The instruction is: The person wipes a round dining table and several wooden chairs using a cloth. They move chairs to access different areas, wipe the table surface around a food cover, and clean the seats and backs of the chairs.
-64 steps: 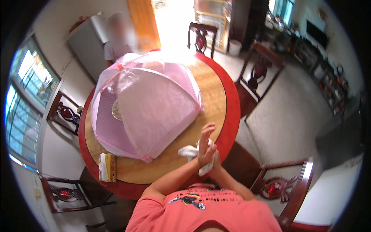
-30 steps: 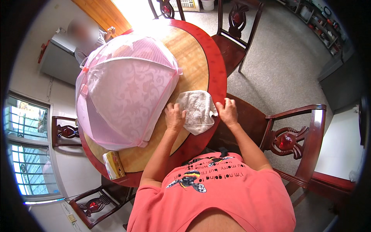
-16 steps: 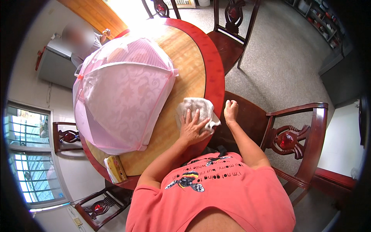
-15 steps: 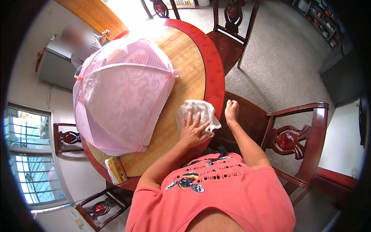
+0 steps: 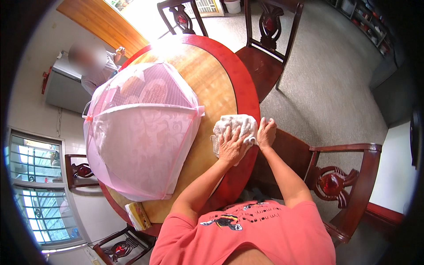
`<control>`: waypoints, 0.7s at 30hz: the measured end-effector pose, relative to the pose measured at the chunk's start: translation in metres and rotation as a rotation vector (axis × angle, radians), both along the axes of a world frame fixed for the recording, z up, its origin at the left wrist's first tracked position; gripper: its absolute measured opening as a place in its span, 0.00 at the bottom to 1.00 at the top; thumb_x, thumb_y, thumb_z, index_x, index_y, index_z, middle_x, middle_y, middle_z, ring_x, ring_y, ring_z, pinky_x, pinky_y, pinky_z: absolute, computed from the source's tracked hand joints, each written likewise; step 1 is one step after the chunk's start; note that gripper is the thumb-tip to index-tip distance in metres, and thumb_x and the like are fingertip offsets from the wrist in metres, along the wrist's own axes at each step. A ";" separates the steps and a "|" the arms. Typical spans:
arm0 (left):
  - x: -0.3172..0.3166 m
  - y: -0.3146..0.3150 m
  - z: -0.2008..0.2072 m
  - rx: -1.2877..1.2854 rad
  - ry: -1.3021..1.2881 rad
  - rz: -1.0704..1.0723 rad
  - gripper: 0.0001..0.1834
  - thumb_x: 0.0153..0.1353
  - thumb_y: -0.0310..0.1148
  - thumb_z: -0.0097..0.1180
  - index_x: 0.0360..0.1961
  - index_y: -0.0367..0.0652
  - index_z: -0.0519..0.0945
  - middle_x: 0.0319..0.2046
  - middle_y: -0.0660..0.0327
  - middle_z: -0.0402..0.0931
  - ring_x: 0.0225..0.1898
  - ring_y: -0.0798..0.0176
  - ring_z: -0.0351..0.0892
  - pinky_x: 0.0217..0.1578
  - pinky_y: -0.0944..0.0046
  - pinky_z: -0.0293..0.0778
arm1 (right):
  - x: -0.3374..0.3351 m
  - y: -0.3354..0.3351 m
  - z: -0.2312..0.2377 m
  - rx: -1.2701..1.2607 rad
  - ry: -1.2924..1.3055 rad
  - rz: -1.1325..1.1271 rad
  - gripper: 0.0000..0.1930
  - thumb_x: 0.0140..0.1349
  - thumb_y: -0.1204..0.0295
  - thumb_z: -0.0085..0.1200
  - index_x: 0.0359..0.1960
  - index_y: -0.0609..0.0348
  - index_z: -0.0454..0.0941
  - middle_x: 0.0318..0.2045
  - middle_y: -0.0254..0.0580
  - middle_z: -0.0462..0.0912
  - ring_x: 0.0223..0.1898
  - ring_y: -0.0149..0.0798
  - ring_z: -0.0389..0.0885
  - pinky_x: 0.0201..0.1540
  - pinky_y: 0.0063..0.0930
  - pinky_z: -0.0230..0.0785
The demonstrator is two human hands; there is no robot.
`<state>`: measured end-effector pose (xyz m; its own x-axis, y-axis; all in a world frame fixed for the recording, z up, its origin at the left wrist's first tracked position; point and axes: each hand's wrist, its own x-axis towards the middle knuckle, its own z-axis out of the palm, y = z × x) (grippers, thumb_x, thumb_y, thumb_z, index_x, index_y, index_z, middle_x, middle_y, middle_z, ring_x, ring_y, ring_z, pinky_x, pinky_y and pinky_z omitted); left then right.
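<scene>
My left hand (image 5: 233, 148) lies flat with its fingers spread on a crumpled white cloth (image 5: 242, 121), pressing it against the table near its right edge. Just right of the cloth, my right hand (image 5: 266, 133) is at the red rim, its fingers curled in; whatever may be inside them is hidden. The round table (image 5: 216, 84) has a wood-patterned top and a red border. A pink mesh food cover (image 5: 143, 141) stands over much of its left side, and round shapes show dimly through the netting.
A yellow and white packet (image 5: 138, 216) lies at the table's near left edge. Dark carved chairs stand around, one armchair (image 5: 333, 183) close on my right, another chair (image 5: 263, 66) at the far right. A person (image 5: 99, 73) is beyond the table at the far left, beside a grey cabinet (image 5: 68, 86).
My left hand and the cloth have shifted right toward the table's rim. My right hand has come in beside the cloth. The view has tilted slightly, so the table sits lower.
</scene>
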<state>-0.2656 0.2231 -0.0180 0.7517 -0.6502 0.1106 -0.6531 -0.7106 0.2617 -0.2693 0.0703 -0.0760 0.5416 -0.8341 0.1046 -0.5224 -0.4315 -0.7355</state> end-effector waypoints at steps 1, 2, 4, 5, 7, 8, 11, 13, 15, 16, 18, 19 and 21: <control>0.016 -0.009 0.001 0.003 -0.005 0.026 0.23 0.57 0.50 0.48 0.56 0.66 0.71 0.63 0.61 0.60 0.66 0.46 0.48 0.60 0.42 0.44 | 0.009 -0.001 0.004 -0.071 0.039 0.005 0.25 0.63 0.52 0.42 0.47 0.65 0.63 0.40 0.53 0.74 0.40 0.53 0.75 0.40 0.48 0.68; 0.033 -0.018 0.002 0.007 -0.010 0.052 0.23 0.58 0.50 0.48 0.55 0.66 0.71 0.62 0.61 0.60 0.65 0.45 0.48 0.60 0.42 0.44 | 0.019 -0.001 0.010 -0.141 0.078 0.009 0.26 0.63 0.51 0.42 0.47 0.65 0.64 0.40 0.53 0.74 0.40 0.53 0.75 0.40 0.49 0.68; 0.071 -0.032 -0.009 -0.053 -0.080 0.095 0.23 0.58 0.53 0.47 0.54 0.65 0.72 0.61 0.59 0.61 0.65 0.43 0.49 0.57 0.39 0.45 | 0.037 -0.005 0.011 -0.176 0.155 0.090 0.28 0.62 0.49 0.41 0.47 0.65 0.64 0.41 0.54 0.74 0.42 0.54 0.75 0.41 0.51 0.67; 0.091 -0.038 -0.011 -0.054 -0.076 0.127 0.23 0.58 0.53 0.48 0.54 0.65 0.72 0.62 0.59 0.61 0.65 0.43 0.49 0.58 0.39 0.45 | 0.044 -0.006 0.013 -0.193 0.195 0.134 0.29 0.62 0.48 0.41 0.48 0.65 0.63 0.42 0.55 0.74 0.42 0.55 0.75 0.42 0.51 0.67; 0.131 -0.047 -0.006 0.007 -0.049 0.171 0.23 0.57 0.53 0.48 0.54 0.65 0.72 0.63 0.60 0.59 0.65 0.43 0.48 0.59 0.37 0.42 | 0.048 -0.009 0.028 -0.017 0.297 0.209 0.30 0.61 0.46 0.40 0.49 0.65 0.62 0.43 0.57 0.74 0.43 0.56 0.75 0.43 0.52 0.67; 0.147 -0.053 -0.001 0.020 -0.034 0.225 0.23 0.58 0.53 0.45 0.55 0.65 0.71 0.64 0.61 0.57 0.66 0.43 0.46 0.60 0.36 0.41 | 0.048 -0.009 0.030 0.074 0.352 0.247 0.31 0.61 0.45 0.40 0.49 0.66 0.62 0.44 0.58 0.74 0.44 0.57 0.75 0.44 0.52 0.66; 0.221 -0.058 -0.017 -0.006 -0.037 0.402 0.23 0.59 0.51 0.43 0.56 0.65 0.70 0.64 0.61 0.56 0.66 0.43 0.45 0.60 0.33 0.41 | 0.047 -0.008 0.020 0.061 0.278 0.278 0.33 0.61 0.44 0.38 0.50 0.67 0.61 0.44 0.61 0.73 0.43 0.60 0.74 0.41 0.52 0.68; 0.268 -0.059 -0.025 -0.013 -0.032 0.526 0.24 0.59 0.50 0.42 0.57 0.66 0.69 0.65 0.61 0.55 0.66 0.42 0.44 0.59 0.31 0.40 | 0.044 -0.009 0.019 0.049 0.255 0.294 0.32 0.62 0.45 0.38 0.50 0.67 0.60 0.43 0.62 0.74 0.41 0.61 0.75 0.39 0.52 0.69; 0.306 -0.071 -0.028 -0.029 -0.024 0.688 0.25 0.60 0.52 0.40 0.59 0.67 0.67 0.65 0.61 0.53 0.66 0.36 0.41 0.58 0.29 0.39 | 0.042 -0.009 0.019 0.008 0.217 0.302 0.32 0.62 0.47 0.39 0.50 0.69 0.60 0.42 0.63 0.74 0.39 0.62 0.75 0.37 0.51 0.70; 0.318 -0.081 -0.021 -0.028 -0.011 0.776 0.25 0.60 0.53 0.39 0.59 0.67 0.67 0.66 0.61 0.52 0.65 0.33 0.41 0.58 0.28 0.39 | 0.041 -0.009 0.018 -0.026 0.196 0.289 0.31 0.63 0.48 0.39 0.48 0.69 0.60 0.41 0.63 0.74 0.38 0.62 0.76 0.36 0.51 0.70; 0.334 -0.107 -0.015 -0.046 0.035 0.894 0.26 0.60 0.56 0.37 0.59 0.68 0.67 0.66 0.61 0.51 0.64 0.30 0.40 0.58 0.28 0.38 | 0.041 -0.011 0.017 0.045 0.218 0.303 0.29 0.63 0.50 0.40 0.47 0.69 0.61 0.40 0.62 0.75 0.36 0.61 0.77 0.34 0.50 0.70; 0.343 -0.114 -0.032 -0.031 0.001 0.837 0.26 0.60 0.57 0.35 0.58 0.69 0.68 0.66 0.61 0.51 0.64 0.28 0.40 0.58 0.28 0.36 | 0.042 -0.011 0.018 0.049 0.212 0.318 0.28 0.64 0.50 0.39 0.47 0.69 0.61 0.40 0.62 0.75 0.35 0.61 0.77 0.33 0.50 0.70; 0.335 -0.144 -0.038 -0.071 -0.011 0.580 0.26 0.57 0.57 0.38 0.57 0.70 0.69 0.66 0.60 0.52 0.66 0.33 0.39 0.60 0.30 0.32 | 0.042 -0.009 0.019 0.071 0.201 0.329 0.26 0.64 0.51 0.39 0.46 0.68 0.61 0.38 0.61 0.76 0.34 0.61 0.77 0.33 0.50 0.70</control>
<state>0.0692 0.0794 -0.0557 0.9812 -0.1236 0.1484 -0.1656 -0.9339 0.3169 -0.2275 0.0615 -0.0570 0.7849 -0.6141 -0.0824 -0.5016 -0.5518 -0.6662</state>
